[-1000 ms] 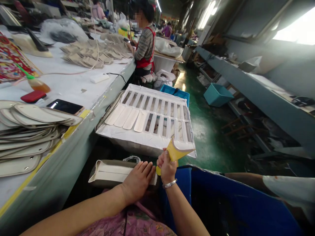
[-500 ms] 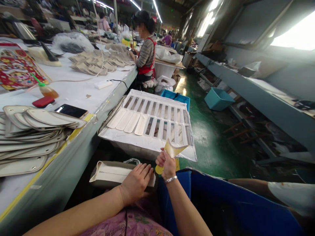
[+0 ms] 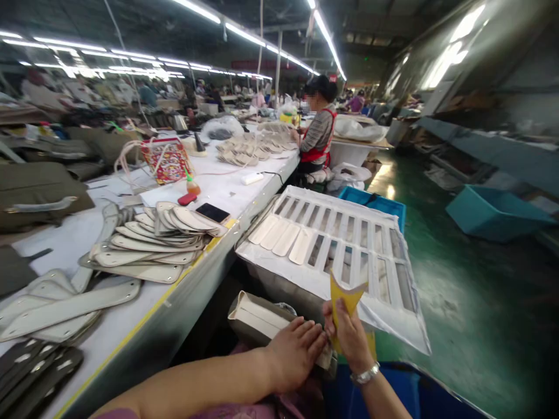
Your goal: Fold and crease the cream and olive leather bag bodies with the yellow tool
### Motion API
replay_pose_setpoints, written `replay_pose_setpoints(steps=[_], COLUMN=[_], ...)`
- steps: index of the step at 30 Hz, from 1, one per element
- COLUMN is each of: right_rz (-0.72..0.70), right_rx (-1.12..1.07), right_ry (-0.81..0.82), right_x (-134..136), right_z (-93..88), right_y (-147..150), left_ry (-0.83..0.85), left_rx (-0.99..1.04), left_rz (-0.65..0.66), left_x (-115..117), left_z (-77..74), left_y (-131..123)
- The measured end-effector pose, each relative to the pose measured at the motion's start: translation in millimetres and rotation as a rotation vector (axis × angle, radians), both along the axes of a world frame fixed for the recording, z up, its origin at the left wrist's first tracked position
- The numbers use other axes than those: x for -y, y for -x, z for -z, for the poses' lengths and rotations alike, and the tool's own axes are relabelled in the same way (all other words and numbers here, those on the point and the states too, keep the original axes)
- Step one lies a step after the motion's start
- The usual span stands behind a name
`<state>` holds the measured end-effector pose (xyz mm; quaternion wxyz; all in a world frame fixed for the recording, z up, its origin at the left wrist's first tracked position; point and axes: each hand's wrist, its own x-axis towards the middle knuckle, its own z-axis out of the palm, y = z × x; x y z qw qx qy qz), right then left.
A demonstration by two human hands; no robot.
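My left hand (image 3: 296,353) lies flat, fingers stretched out, across an olive, box-shaped bag piece (image 3: 258,314) with a cream strip along its top. That piece rests low in front of my body. Fingers closed, my right hand (image 3: 350,340) grips a curled yellow sheet (image 3: 341,295), whose upper edge flares above the fist while another yellow part shows below it. The two hands are side by side at the right end of the bag piece. Just beyond them stands a white slotted rack (image 3: 279,276) with several cream rounded strips (image 3: 282,235) lying on it.
On the left runs a long white-topped table (image 3: 161,305) bearing stacked cream straps (image 3: 148,241), a phone (image 3: 212,213) and a glue bottle (image 3: 192,185). A blue bin (image 3: 393,387) is at my right. A teal bin (image 3: 493,212) stands on the floor. A co-worker (image 3: 321,131) sits farther back.
The view has swung left and up, showing more of the table. My left hand stays on the bag piece; my right hand still grips the yellow sheet, now turned more upright.
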<state>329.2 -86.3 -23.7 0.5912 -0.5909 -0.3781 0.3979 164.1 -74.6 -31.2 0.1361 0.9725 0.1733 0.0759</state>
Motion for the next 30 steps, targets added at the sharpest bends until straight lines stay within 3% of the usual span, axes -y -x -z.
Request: replay_pose_setpoints(steps=[2, 4, 5, 7, 9, 12, 15, 20, 26, 30], right_rz=[-0.188, -0.346, -0.43, -0.612, -0.761, -0.86, -0.869, -0.733, -0.824, -0.916], right_rx=[0.032, 0.145, 0.2, 0.327, 0.543, 0.901, 1.1, 1.401, 1.545, 1.557], right_ry=[0.144, 0.269, 0.326, 0.404, 0.398, 0.37, 0.391, 0.299, 0.069, -0.165], right_x=[-4.9, -11.0, -15.3, -28.0, -45.2, -72.1, -91.4, -111.4, -139.1, -156.2], right_z=[-11.5, -22.1, -26.4, -31.9, -32.8, -28.3, -21.7, -8.7, 0.6, 4.7], right_y=[-2.7, 1.2, 5.9, 18.3, 30.5, 43.0, 55.5, 93.7, 127.7, 132.5], left_ry=[0.051, 0.14, 0.266, 0.582, 0.861, 1.085, 1.204, 1.262, 1.372, 1.661], left_rx=[0.177, 0.397, 0.49, 0.614, 0.665, 0.718, 0.791, 0.853, 0.938, 1.049], left_rz=[-0.148, -0.502, -0.68, -0.829, -0.794, -0.719, -0.724, -0.734, -0.845, -0.881], left_x=[-9.8, -23.9, -32.2, -48.6, -60.3, -64.7, -60.8, -57.3, -59.0, -62.7], left_z=[-9.7, -11.4, -8.4, 4.3, 20.4, 39.2, 48.5, 57.5, 70.4, 69.3], left_y=[43.7, 90.5, 110.1, 134.5, 138.4, 124.6, 115.4, 119.3, 121.5, 123.2])
